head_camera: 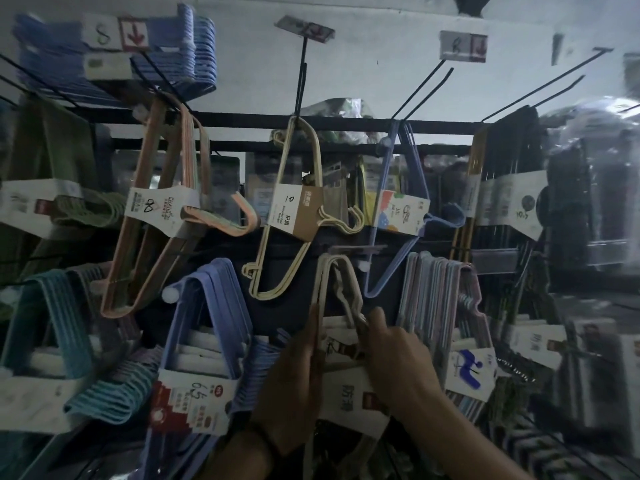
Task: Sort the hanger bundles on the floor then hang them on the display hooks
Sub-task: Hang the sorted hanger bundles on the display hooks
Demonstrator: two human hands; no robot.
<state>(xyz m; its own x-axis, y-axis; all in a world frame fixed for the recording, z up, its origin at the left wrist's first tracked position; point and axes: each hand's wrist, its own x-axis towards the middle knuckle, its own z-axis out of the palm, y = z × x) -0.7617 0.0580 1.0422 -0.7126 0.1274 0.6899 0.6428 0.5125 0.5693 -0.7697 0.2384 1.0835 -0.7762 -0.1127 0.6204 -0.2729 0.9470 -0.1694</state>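
Two hands are up on one beige hanger bundle (pixel 334 271), held in front of the lower row of the display, just below the cream bundle (pixel 301 209) that hangs from a black hook (pixel 300 74). The right hand (pixel 398 362) has its fingers curled round the metal necks in the middle of the bundle, a firm grip. The left hand (pixel 294 368) lies up the bundle's left edge, fingers pointing upward against it; whether the thumb wraps behind, I cannot tell. The bundle's white label (pixel 353 396) sits between the two wrists, partly covered.

Left of the cream one, a peach bundle (pixel 145 216) dangles tilted from the rail (pixel 346 120). To the right hangs a pale blue bundle (pixel 403 206) with a colourful card. Two long bare hooks (pixel 427 90) jut out above it, under a blurred price tag (pixel 463 46).

Down low, a periwinkle bundle (pixel 207 306) sits just left of the hands, a teal bundle (pixel 59 323) further left, and a pastel bundle (pixel 440 299) just right of the right hand. Top left, a stack of blue hangers (pixel 194 46) rests behind another price tag (pixel 116 32) marked with a red arrow.
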